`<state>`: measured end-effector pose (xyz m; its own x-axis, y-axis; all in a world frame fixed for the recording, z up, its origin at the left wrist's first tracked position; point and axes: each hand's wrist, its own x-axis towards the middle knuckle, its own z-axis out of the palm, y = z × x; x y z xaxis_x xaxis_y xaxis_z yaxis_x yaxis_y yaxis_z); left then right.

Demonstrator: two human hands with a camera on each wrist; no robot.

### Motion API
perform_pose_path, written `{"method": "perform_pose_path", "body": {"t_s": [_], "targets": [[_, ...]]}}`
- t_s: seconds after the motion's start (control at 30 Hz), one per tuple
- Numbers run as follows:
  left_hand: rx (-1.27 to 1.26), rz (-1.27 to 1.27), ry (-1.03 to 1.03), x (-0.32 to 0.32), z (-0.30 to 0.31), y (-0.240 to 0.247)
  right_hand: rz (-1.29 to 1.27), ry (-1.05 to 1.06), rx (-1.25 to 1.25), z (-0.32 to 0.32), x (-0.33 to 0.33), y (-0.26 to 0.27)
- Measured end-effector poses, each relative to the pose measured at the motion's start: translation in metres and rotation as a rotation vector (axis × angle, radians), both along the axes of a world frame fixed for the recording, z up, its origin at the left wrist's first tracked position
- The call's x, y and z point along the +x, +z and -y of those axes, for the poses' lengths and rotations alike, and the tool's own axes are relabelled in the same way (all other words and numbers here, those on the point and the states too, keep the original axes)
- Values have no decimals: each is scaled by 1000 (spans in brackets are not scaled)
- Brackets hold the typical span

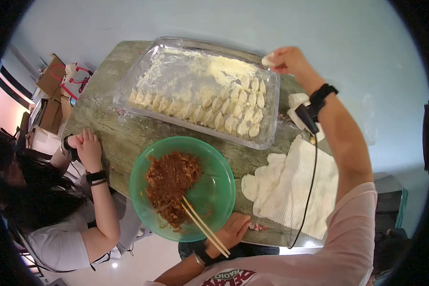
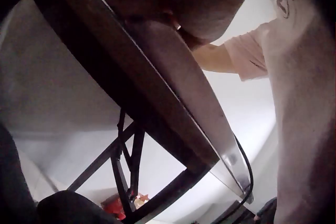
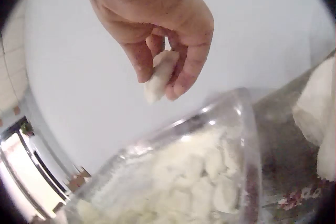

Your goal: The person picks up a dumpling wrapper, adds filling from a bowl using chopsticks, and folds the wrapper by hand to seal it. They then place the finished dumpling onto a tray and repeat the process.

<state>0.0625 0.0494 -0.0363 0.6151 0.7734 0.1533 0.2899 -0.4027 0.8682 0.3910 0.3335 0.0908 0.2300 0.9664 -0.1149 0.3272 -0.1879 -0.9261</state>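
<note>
Dumpling (image 3: 161, 74), pale and elongated, is pinched in the right grip (image 3: 163, 24).

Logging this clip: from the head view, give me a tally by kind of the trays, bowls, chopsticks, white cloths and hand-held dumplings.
Clear tray: 1
Green bowl: 1
Chopsticks: 2
White cloth: 1
Dumpling in the right hand's fingers: 1
Total: 6
</note>
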Motion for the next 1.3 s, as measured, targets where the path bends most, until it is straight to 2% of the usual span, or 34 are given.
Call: {"method": "perform_pose_path", "body": {"t_s": [0.07, 0.1, 0.17, 0.3, 0.37, 0.4, 0.47, 0.6, 0.67, 0.77, 0.9, 0.97, 1.0, 1.07, 1.2, 1.3], "targets": [[-9, 22, 0, 1, 2, -6, 215, -90, 12, -27, 13, -51], [5, 43, 12, 1, 3, -7, 210, -86, 12, -33, 14, -63], [35, 24, 21, 2, 1, -4, 522, -101, 79, -41, 18, -83], [24, 5, 17, 3, 0, -1, 618, -116, 148, -46, 17, -98], [34, 24, 40, 4, -1, 1, 978, -55, 127, -46, 11, -99], [33, 22, 43, 3, 0, 1, 975, -52, 128, -48, 14, -104], [33, 18, 48, 3, 0, 0, 1143, -52, 252, -54, 21, -114], [45, -4, 40, 3, 0, 0, 1061, -81, 221, -51, 15, -103], [73, 19, 62, 4, 1, -4, 916, -158, 129, -47, 5, -94], [70, 0, 55, 3, 3, -7, 1069, -75, 93, -51, 5, -96], [92, -21, 88, 3, 0, 1, 1130, -38, 71, -55, 9, -100], [107, -30, 85, 3, 0, -1, 1167, -162, 130, -55, 9, -103], [104, -32, 85, 3, 1, -1, 1166, -160, 128, -54, 5, -100], [124, -75, 76, 3, 1, 0, 1110, -234, 31, -53, -3, -91], [121, -67, 72, 3, 1, -1, 1109, -252, 12, -52, -5, -90], [142, -28, 90, 3, 0, -1, 1134, -188, -22, -54, 1, -94]]}}
